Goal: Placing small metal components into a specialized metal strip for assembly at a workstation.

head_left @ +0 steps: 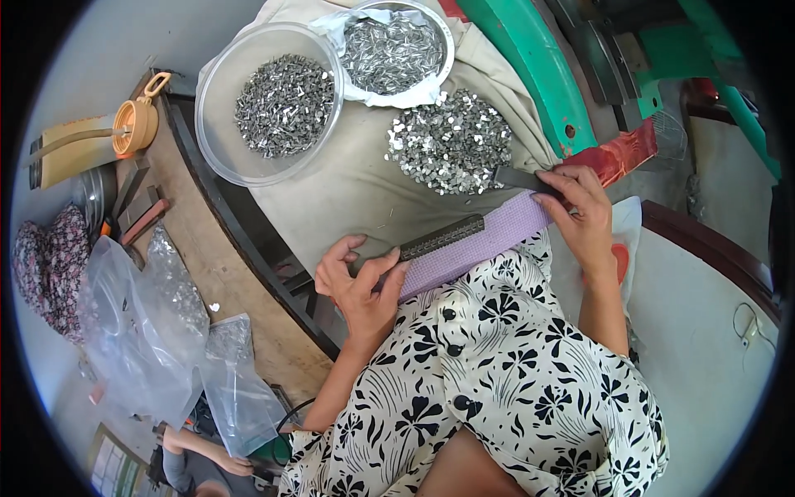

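My left hand (360,277) pinches the near end of a dark ridged bar (439,236) that lies along a purple strip (497,236) at the table's edge. My right hand (580,207) presses on the far end of the purple strip, fingers on a dark flat piece (517,178) there. Just beyond the bar, a loose heap of small shiny metal pieces (451,141) lies on the beige cloth (348,186).
A clear round bowl (219,91) holds several grey metal pieces. A white-rimmed bowl (447,37) holds more. Clear plastic bags (141,323) lie on a wooden bench at left, near an orange-capped bottle (132,124). A green machine frame (538,74) rises behind. Another person's arm (199,447) shows at the bottom left.
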`<state>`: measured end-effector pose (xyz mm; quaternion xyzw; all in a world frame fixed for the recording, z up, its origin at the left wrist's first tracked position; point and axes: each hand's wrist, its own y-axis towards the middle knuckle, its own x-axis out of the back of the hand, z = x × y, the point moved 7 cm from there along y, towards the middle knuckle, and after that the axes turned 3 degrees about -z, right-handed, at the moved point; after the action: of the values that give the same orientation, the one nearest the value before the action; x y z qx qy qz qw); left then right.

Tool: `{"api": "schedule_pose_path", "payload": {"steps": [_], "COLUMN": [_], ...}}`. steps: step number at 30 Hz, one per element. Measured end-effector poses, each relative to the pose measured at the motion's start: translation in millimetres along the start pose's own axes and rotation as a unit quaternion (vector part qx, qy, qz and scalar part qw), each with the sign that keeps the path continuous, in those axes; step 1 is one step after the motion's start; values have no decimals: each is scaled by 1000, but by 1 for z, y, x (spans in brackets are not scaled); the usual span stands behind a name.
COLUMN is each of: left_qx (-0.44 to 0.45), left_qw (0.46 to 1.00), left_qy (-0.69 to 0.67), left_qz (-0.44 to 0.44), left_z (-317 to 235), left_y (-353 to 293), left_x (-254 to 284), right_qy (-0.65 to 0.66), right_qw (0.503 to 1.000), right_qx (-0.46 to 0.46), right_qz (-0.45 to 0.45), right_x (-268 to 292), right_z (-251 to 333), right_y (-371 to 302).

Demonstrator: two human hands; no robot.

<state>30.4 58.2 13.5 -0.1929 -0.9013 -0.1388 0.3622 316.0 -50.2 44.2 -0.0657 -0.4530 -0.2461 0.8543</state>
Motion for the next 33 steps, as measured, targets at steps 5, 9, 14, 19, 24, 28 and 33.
{"api": "schedule_pose_path", "payload": {"steps": [5,9,14,19,24,28,33], "left_qx": [1,21,24,24,15,20,24], "left_qw": [1000,1000,1000,1000,1000,1000,999], "left_qy": [-4,-3,-2,0,2,10,18], "left_qz": [-7,6,8,9,3,14,20], "left_z": [0,1,1,-1,0,0,-4], "left_y": [0,1,1,2,1,1,4], "left_x": [1,1,1,1,2,3,5], "right_qy": [-7,8,11,-14,12,23,47], "right_qw": [1000,1000,1000,1000,998,996,987], "right_qx": [21,-6,-23,10,55,83,136], "right_qz": [-1,-4,-7,-14,-3,8,65], "right_x": [-2,1,2,5,7,2,-12], "right_z": [1,-2,-9,-2,16,33,56], "right_y": [2,-1,-5,-3,-2,5,10]}}
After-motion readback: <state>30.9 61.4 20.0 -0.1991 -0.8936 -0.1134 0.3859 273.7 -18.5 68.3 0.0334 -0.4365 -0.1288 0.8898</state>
